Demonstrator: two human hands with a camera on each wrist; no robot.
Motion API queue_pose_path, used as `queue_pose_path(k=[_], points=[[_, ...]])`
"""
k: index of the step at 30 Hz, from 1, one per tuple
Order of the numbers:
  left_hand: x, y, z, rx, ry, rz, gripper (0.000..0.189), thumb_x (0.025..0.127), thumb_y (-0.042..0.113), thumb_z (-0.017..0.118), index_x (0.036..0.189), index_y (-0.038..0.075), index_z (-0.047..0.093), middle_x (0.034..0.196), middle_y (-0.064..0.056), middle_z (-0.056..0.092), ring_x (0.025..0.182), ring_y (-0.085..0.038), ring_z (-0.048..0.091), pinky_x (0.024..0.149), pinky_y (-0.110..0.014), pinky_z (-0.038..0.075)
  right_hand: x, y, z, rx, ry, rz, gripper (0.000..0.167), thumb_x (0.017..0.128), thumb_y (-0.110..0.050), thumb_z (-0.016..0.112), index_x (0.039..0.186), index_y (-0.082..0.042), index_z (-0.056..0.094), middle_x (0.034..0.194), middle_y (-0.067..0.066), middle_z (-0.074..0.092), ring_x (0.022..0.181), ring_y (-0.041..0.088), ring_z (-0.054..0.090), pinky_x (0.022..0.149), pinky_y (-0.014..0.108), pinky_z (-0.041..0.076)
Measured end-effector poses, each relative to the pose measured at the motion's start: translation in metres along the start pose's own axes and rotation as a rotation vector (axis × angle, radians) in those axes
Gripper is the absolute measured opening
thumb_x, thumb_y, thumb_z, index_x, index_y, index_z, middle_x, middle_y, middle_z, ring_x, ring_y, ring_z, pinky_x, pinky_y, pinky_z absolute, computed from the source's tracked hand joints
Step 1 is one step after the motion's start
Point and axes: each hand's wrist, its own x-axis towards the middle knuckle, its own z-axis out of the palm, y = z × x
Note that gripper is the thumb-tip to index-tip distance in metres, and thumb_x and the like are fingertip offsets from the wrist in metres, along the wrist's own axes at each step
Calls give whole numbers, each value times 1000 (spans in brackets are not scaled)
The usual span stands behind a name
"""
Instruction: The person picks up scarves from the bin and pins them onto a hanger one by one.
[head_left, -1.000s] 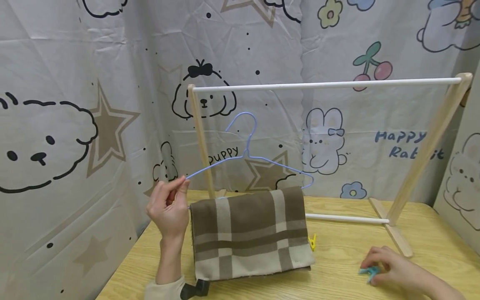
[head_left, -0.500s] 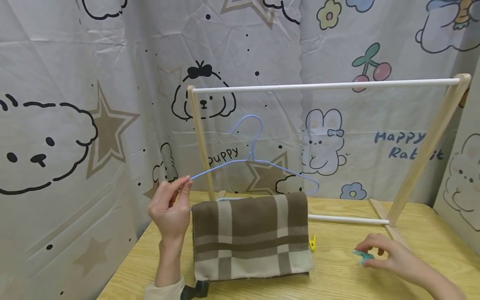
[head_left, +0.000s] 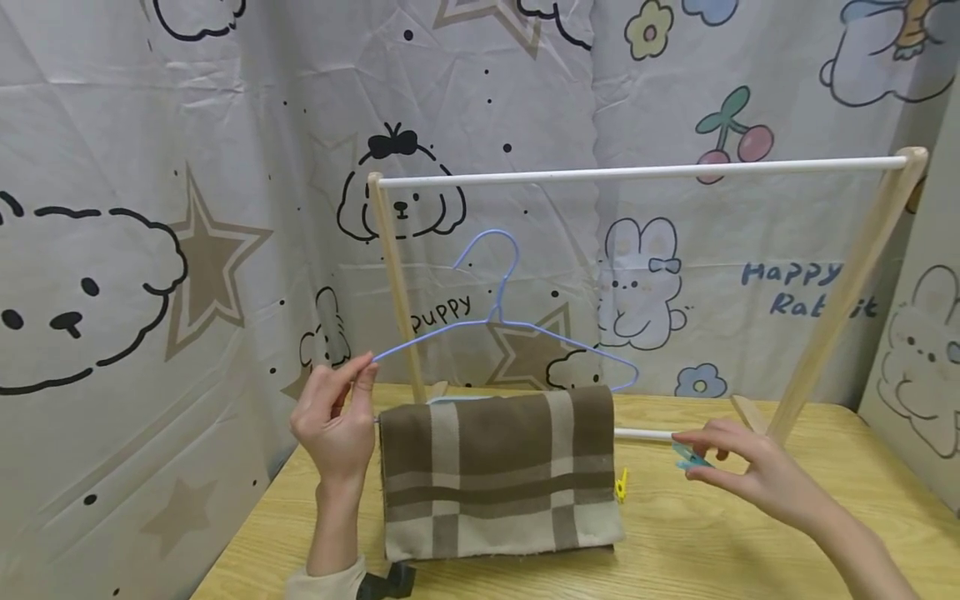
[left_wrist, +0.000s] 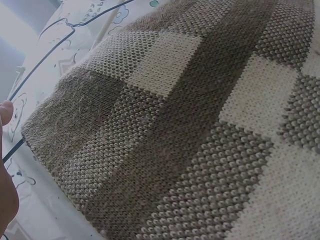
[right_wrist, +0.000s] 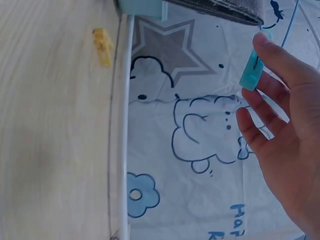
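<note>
Teal clip (head_left: 688, 457) pinched in my right hand (head_left: 753, 467): in the head view it has just risen leftward, which brings it nearer the cloth (head_left: 498, 467) draped over the hanger (head_left: 495, 315). My left hand (head_left: 332, 423) pinches the hanger's left end; its long axis runs left-right, hook tip leftward. Left wrist: that hand is mostly cropped. Right wrist: the clip's pointing direction is unclear.

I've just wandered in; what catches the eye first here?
Likely the brown checked cloth, draped over a blue hanger that the left hand pinches, low in the head view's middle. Next, the turquoise clip in the right hand, to the cloth's right. Behind stands a rack before a cartoon-printed backdrop.
</note>
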Motion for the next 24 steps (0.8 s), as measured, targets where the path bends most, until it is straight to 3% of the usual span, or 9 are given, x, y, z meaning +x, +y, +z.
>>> queue_pose_path(k=[9, 18, 24], points=[[-1, -4, -2, -11, -3, -5, 19, 68, -15, 80, 84, -5, 77, 56, -12, 42, 53, -10, 27, 53, -17, 20, 31, -17, 0, -33, -5, -65, 51, 74, 0, 83, 119, -18, 68, 100, -16, 61, 90, -2, 56, 77, 14, 47], [-1, -3, -1, -26, -8, 0, 14, 71, -10, 81, 84, -5, 77, 55, -11, 41, 52, -15, 26, 53, -18, 20, 48, -28, -1, -21, 25, -114, 54, 72, 1, 84, 119, -20, 68, 97, -16, 59, 88, -1, 55, 75, 12, 45], [-1, -2, -1, -22, -4, -4, 17, 68, -15, 80, 83, -6, 77, 55, -11, 40, 53, -8, 26, 53, -18, 19, 61, -39, -2, 27, 19, -165, 54, 72, 2, 83, 119, -18, 68, 97, -14, 61, 85, 0, 54, 72, 13, 45]])
